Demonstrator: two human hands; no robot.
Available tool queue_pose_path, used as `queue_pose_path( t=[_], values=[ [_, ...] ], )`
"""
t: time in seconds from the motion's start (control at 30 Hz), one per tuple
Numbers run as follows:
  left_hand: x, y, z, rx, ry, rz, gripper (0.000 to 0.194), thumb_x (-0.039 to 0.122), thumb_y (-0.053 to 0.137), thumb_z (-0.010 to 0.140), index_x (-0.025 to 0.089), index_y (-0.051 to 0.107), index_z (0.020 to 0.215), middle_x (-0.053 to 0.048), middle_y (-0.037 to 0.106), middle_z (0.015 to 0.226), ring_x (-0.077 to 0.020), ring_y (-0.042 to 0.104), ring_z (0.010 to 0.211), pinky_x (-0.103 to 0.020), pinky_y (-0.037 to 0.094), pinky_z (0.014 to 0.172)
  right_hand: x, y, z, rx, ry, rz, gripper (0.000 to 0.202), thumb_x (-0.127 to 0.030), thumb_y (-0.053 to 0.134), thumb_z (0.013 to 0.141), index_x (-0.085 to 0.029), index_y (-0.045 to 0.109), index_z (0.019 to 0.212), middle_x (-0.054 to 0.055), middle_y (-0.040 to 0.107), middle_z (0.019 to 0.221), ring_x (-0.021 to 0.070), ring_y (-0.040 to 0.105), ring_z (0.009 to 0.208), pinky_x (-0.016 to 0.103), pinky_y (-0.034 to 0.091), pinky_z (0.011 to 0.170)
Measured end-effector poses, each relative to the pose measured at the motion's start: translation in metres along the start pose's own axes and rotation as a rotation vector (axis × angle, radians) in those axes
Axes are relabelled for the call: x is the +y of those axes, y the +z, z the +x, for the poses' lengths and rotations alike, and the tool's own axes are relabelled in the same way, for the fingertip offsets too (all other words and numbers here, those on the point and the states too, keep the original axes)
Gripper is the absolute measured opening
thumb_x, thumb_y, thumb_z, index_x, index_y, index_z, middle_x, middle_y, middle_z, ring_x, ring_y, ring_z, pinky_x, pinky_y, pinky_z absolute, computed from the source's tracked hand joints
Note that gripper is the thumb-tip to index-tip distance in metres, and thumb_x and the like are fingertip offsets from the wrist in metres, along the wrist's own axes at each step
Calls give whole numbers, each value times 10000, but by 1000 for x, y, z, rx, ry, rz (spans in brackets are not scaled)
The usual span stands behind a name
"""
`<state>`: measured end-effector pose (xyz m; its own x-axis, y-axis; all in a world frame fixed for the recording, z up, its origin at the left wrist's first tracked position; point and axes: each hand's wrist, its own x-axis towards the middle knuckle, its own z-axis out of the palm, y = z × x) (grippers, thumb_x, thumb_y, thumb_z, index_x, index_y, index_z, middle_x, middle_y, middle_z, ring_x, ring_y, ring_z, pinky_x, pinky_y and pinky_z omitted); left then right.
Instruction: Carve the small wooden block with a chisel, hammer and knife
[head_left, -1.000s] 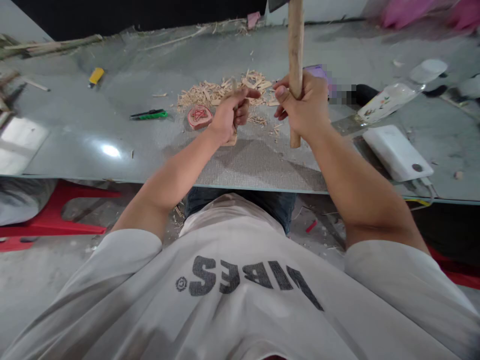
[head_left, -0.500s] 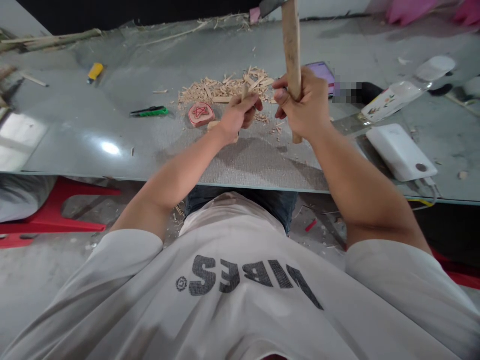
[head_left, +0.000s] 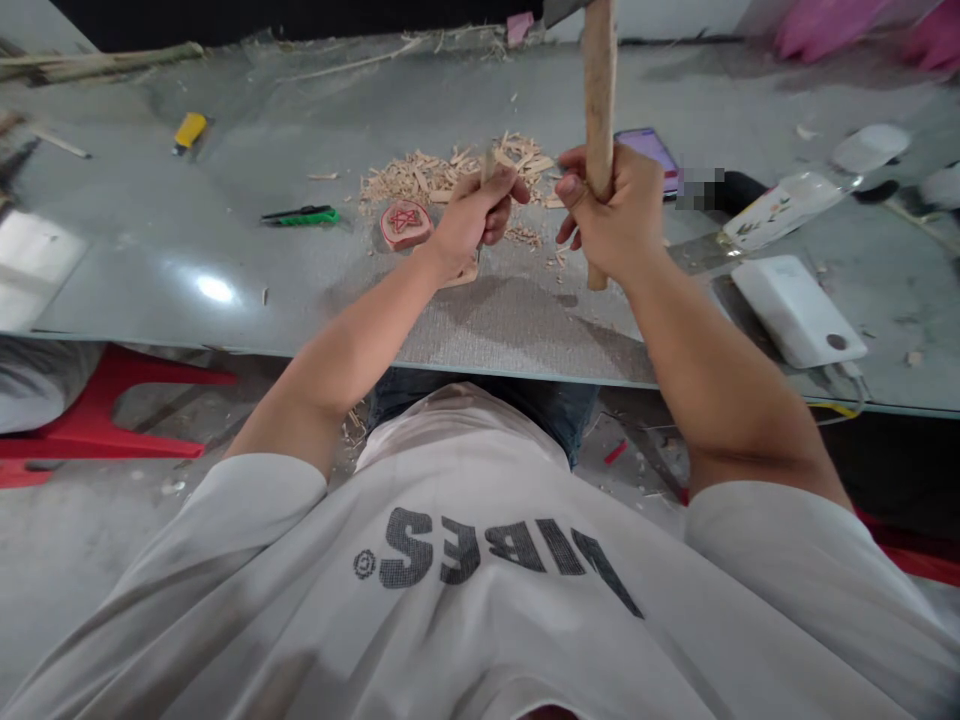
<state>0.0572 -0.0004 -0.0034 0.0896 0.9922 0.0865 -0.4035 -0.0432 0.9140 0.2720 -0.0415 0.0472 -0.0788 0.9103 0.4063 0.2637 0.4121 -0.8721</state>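
Note:
My left hand [head_left: 466,222] is wrapped round a chisel [head_left: 488,164], its pale handle end poking up above the fist and a thin dark blade showing below. Beneath that hand, a small pale wood piece [head_left: 463,276] lies on the table, mostly hidden by my hand and wrist. In my right hand [head_left: 626,210] is a hammer [head_left: 599,100], held upright by its wooden handle; the metal head is partly cut off at the top of the picture. A round wood block [head_left: 406,224] with a red star drawn on it sits just left of my left hand.
Wood shavings [head_left: 416,178] are heaped beyond my hands. A green utility knife [head_left: 301,216] and a yellow cutter [head_left: 190,131] lie to the left. On the right are a purple-screened phone [head_left: 649,150], a plastic bottle [head_left: 787,208] and a white power bank [head_left: 799,310]. The table edge [head_left: 510,376] runs before me.
The hammer and my right hand have shifted slightly to the right. My left hand stays over the wood piece with the chisel. The whole view has tilted a little.

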Motion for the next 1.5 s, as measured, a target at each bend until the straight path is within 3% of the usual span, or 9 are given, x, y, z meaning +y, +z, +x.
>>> queue_pose_path(
  t=[0.13, 0.33, 0.43, 0.57, 0.83, 1.0, 1.17, 1.37, 1.5],
  values=[
    [6, -2, -7, -114, 109, 121, 704, 924, 657, 1301, 341, 784, 925, 9, 435, 697, -218, 323, 593, -399, 371, 567, 0, -2, 2, -38, 38, 12, 543, -856, 1099, 832, -493, 803, 1106, -44, 868, 900, 317, 716, 594, 522, 453, 490],
    [23, -1, -20, -196, 50, 74, 626, 715, 583, 1408, 329, 783, 957, 31, 378, 708, -239, 133, 694, -340, 319, 557, -2, -1, 2, -94, 30, 75, 559, -853, 1077, 841, -485, 776, 1136, -24, 770, 748, 348, 693, 655, 510, 455, 517],
    [25, -1, -18, -197, 48, 23, 608, 662, 585, 1423, 323, 765, 951, 35, 389, 694, -234, 134, 673, -322, 300, 541, -5, -1, 0, -62, 60, 74, 597, -881, 1084, 827, -480, 785, 1153, -8, 799, 812, 330, 678, 667, 541, 522, 578],
    [23, -1, -16, -173, 134, 82, 592, 566, 559, 1410, 336, 809, 926, 25, 373, 682, -252, 85, 663, -394, 255, 552, -1, -3, 1, -142, 32, 71, 726, -1054, 975, 793, -513, 775, 1233, -20, 683, 665, 364, 684, 755, 537, 501, 620],
    [27, 2, -20, -76, 123, 82, 611, 695, 570, 1409, 354, 778, 947, -4, 354, 751, -281, 175, 757, -391, 307, 635, -4, 2, 2, 0, 100, 29, 813, -1045, 1052, 574, -495, 800, 1117, -16, 713, 677, 368, 678, 771, 547, 497, 647],
    [23, -2, -16, -102, 132, 130, 655, 796, 536, 1374, 378, 809, 949, -24, 398, 744, -307, 157, 813, -451, 307, 715, -3, 0, 1, -40, 17, 18, 744, -1083, 991, 738, -474, 805, 1122, -12, 746, 744, 315, 613, 607, 558, 541, 567],
    [26, -3, -18, -181, 153, 99, 652, 772, 587, 1389, 348, 843, 965, -9, 375, 759, -308, 75, 837, -432, 268, 687, -5, -1, 0, -32, 25, 2, 611, -967, 1037, 845, -482, 819, 1147, -38, 736, 745, 300, 592, 570, 550, 521, 553],
    [25, -1, -18, -106, 97, 85, 682, 792, 513, 1400, 362, 782, 944, -15, 378, 755, -301, 139, 800, -414, 297, 667, -17, -6, -5, -50, 31, -18, 544, -925, 1073, 843, -496, 830, 1073, -59, 725, 727, 280, 596, 580, 539, 552, 561],
    [26, -2, -18, -159, 112, 78, 665, 780, 563, 1401, 343, 809, 964, 2, 389, 746, -295, 83, 803, -391, 293, 645, -21, -6, -5, -80, 34, -49, 571, -987, 1054, 834, -498, 808, 993, -56, 661, 679, 288, 618, 575, 535, 545, 557]
  ],
)
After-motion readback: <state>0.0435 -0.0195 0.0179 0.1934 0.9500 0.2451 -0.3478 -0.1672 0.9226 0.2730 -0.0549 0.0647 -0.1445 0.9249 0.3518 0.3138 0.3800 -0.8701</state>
